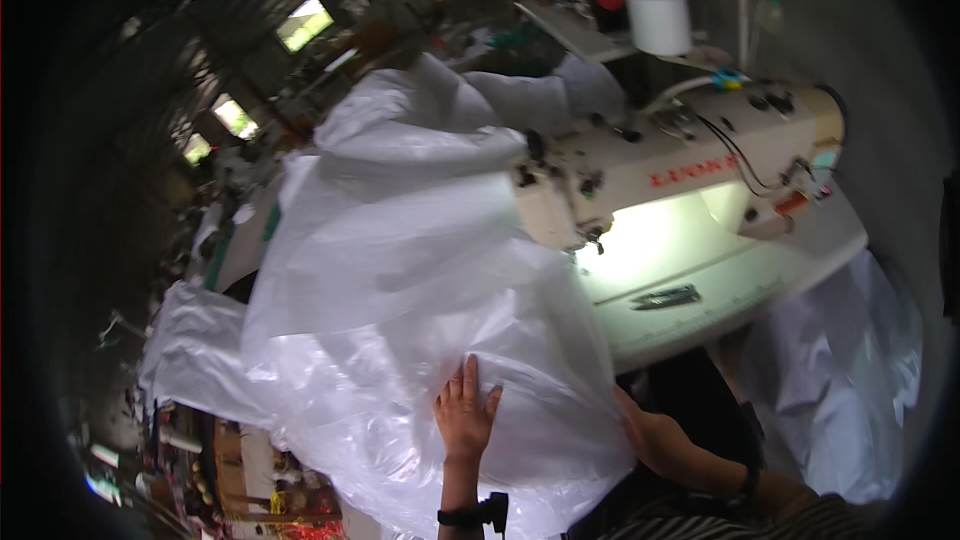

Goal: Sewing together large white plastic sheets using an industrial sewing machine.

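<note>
Two bare forearms (461, 485), cut off below, reach over one large white sheet (390, 270). On its lower middle, the left hand (465, 415) lies flat, fingers (470, 375) slightly spread. At the sheet's right edge, the right hand (645, 430) has its fingers hidden; whether they grip cannot be told. Farther out, the sheet bunches beside one sewing machine (640, 155); contact is unclear. One white thread cone (660, 20) stands behind; four bright windows (304, 24) dot the dark, blurred background.

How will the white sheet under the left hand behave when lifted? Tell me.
The white sheet would probably sag, given its soft folds. Its glossy sheen suggests it may slip. It spreads wide, so parts may drag.
</note>
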Demonstrator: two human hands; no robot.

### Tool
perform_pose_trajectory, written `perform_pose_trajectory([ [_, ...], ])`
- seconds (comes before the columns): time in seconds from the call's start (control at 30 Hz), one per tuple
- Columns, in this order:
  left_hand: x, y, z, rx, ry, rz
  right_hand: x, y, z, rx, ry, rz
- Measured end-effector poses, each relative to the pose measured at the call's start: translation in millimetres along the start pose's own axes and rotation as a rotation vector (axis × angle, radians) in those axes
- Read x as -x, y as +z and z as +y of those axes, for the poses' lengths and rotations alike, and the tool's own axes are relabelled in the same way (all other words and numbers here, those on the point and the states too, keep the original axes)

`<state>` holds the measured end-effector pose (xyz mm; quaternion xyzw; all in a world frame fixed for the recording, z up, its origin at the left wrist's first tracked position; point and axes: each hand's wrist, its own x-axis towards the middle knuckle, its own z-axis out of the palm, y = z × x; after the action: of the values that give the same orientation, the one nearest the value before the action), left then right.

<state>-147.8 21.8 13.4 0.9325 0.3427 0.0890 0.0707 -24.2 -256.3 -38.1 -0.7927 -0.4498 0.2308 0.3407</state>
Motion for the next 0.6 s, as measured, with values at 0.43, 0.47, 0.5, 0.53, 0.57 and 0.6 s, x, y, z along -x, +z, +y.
perform_pose_trajectory([
  [0.43, -79.2, -139.4, -98.4, -0.417, 0.069, 0.681, -9.7, -18.3, -13.7, 0.109, -0.017, -0.047],
  [0.47, -90.4, -144.7, -111.2, -0.528, 0.006, 0.664, -10.3, -20.2, -15.2, 0.081, -0.065, -0.015],
  [0.5, -99.2, -149.2, -123.6, -0.460, -0.047, 0.634, -11.1, -21.6, -16.1, 0.054, -0.112, 0.019],
  [0.53, -107.4, -154.7, -135.3, -0.461, -0.006, 0.681, -13.0, -22.2, -16.6, 0.054, -0.111, 0.021],
  [0.57, -115.9, -161.6, -145.4, -0.341, 0.011, 0.710, -14.1, -22.5, -16.9, 0.065, -0.115, 0.011],
  [0.6, -123.6, -167.9, -153.2, -0.228, -0.018, 0.704, -15.7, -22.4, -17.2, 0.077, -0.117, 0.002],
])
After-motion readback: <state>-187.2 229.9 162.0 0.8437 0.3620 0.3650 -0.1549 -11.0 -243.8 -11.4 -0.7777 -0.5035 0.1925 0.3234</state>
